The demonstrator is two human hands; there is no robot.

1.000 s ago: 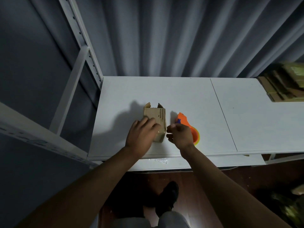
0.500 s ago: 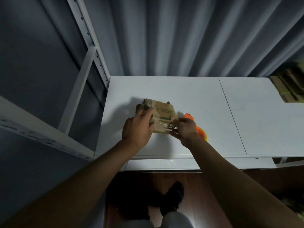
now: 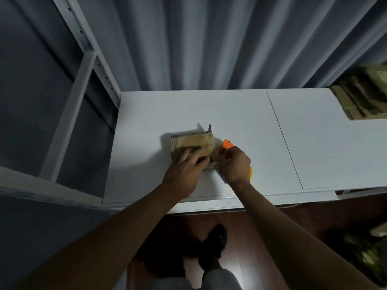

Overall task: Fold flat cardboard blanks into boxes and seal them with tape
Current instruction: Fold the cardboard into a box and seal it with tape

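On the white tabletop [image 3: 209,109] near its front edge lies the small brown cardboard box [image 3: 193,143], folded up, the left hand [image 3: 184,170] pressing it flat-fingered. Beside it the right hand [image 3: 234,164] curls around the orange tape dispenser [image 3: 227,144] (sealing looks underway, not finished). More flat cardboard blanks [image 3: 362,99] wait far right; grey curtains [image 3: 209,42] hang behind.

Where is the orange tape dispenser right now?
In the head view, the orange tape dispenser sits on the white table, just right of the cardboard box and largely covered by the right hand.
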